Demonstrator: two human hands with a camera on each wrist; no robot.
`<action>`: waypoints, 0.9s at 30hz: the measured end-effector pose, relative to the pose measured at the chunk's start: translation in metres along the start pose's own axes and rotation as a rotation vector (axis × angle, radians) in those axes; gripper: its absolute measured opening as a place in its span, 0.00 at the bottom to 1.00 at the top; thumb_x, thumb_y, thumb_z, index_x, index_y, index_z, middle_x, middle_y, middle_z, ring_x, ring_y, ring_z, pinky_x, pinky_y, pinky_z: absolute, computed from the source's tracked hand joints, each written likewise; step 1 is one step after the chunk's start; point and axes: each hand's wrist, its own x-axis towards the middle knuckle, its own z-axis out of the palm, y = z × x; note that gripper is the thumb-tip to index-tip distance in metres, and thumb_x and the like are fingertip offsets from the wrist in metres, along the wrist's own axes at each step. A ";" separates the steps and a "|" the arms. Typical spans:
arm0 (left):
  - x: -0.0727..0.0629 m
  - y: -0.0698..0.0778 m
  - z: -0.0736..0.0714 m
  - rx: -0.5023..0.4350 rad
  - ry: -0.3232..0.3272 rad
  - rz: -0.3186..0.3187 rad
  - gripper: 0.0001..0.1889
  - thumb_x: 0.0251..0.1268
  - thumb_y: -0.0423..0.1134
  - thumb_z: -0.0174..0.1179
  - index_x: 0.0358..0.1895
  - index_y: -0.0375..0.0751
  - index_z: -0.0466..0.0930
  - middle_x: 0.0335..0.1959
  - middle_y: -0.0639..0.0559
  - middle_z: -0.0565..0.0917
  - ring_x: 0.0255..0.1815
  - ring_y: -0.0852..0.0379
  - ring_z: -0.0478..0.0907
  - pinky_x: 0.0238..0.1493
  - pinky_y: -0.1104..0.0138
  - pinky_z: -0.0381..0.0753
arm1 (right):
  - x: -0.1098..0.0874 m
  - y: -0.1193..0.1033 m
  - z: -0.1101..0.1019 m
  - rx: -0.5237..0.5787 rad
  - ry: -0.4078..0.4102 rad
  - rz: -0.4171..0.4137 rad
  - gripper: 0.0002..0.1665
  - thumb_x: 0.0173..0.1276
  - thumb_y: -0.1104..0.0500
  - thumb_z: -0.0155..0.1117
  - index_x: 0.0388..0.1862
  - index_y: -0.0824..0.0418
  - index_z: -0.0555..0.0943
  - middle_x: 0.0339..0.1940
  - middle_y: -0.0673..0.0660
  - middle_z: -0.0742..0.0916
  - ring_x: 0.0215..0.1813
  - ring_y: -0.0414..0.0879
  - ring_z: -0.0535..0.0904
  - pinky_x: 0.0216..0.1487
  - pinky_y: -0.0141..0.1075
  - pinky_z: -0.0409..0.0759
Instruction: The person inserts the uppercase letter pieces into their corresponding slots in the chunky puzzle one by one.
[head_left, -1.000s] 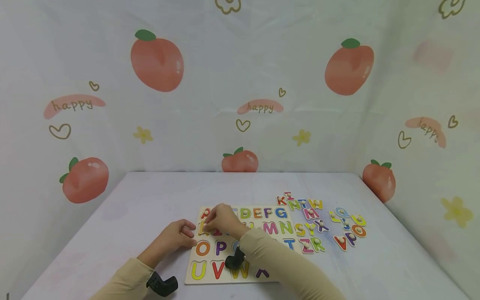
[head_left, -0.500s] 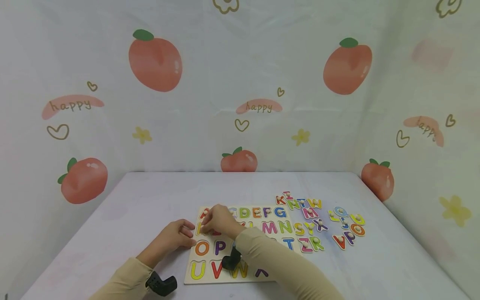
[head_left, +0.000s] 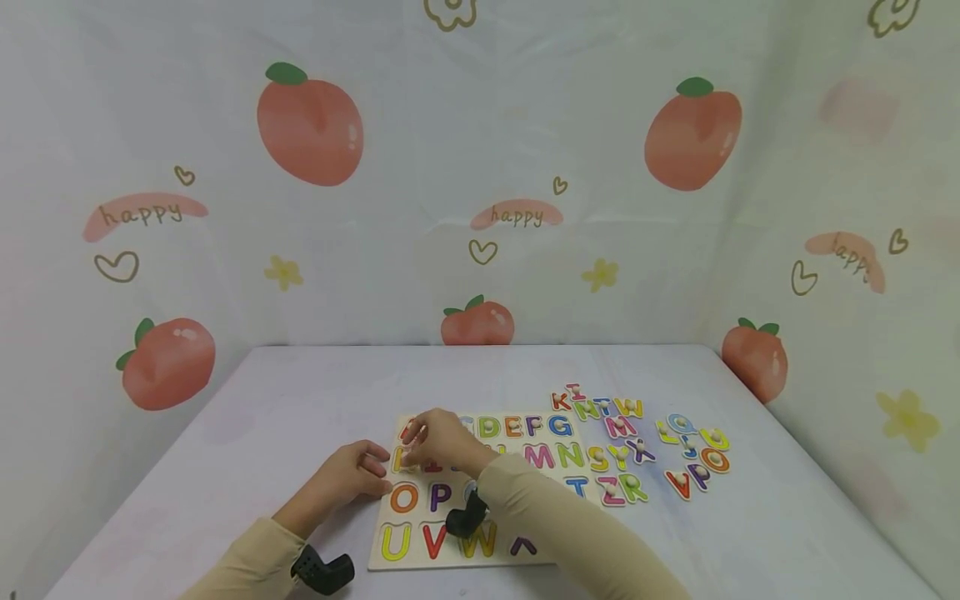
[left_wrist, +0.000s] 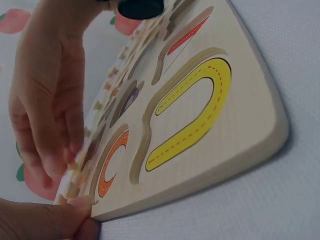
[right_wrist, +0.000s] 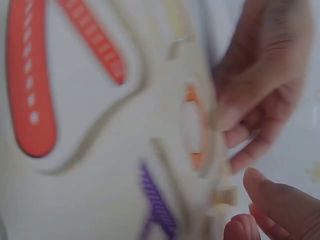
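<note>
My right hand (head_left: 446, 437) is over the upper left of the wooden alphabet board (head_left: 450, 562), thumb and index finger spread apart. Just below them lies a yellow letter (head_left: 397, 462) in the second row, mostly hidden by the fingers. A yellow knob (right_wrist: 226, 195) stands near those fingertips in the right wrist view, with a gap between. My left hand (head_left: 345, 479) rests at the board's left edge, its thumb (left_wrist: 80, 202) touching the edge beside the orange O recess (left_wrist: 116, 162) and its other fingers loosely bent.
Several loose knobbed letters lie right of the board, including a pink Z (head_left: 611, 492), an orange O (head_left: 715, 460) and a red K (head_left: 560, 402). Knobbed letters such as the blue G (head_left: 559, 426) sit in the top row. A patterned cloth (head_left: 480, 275) hangs behind the table.
My right thumb and index finger have parted above the yellow letter, which they pinched a second ago. My left hand stays at the board's edge.
</note>
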 end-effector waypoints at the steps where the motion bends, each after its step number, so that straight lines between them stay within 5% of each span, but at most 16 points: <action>1: 0.000 0.000 0.000 0.004 0.000 -0.001 0.23 0.46 0.30 0.73 0.47 0.32 0.77 0.30 0.49 0.79 0.29 0.57 0.76 0.32 0.65 0.77 | -0.001 0.000 -0.004 0.001 0.000 -0.003 0.12 0.51 0.59 0.78 0.33 0.58 0.83 0.22 0.47 0.81 0.23 0.38 0.75 0.25 0.28 0.71; 10: 0.000 0.001 0.000 0.021 -0.004 -0.039 0.24 0.48 0.33 0.73 0.50 0.34 0.76 0.32 0.48 0.79 0.31 0.56 0.75 0.34 0.65 0.76 | -0.025 0.007 -0.059 0.089 0.047 -0.052 0.14 0.56 0.57 0.74 0.41 0.59 0.84 0.30 0.50 0.83 0.33 0.42 0.78 0.34 0.36 0.76; 27: 0.000 0.001 0.001 0.034 0.002 -0.031 0.24 0.47 0.32 0.72 0.50 0.33 0.76 0.33 0.48 0.79 0.32 0.55 0.75 0.34 0.65 0.75 | -0.084 0.115 -0.170 0.145 0.305 0.090 0.21 0.63 0.57 0.69 0.50 0.68 0.80 0.38 0.58 0.85 0.39 0.48 0.82 0.46 0.42 0.81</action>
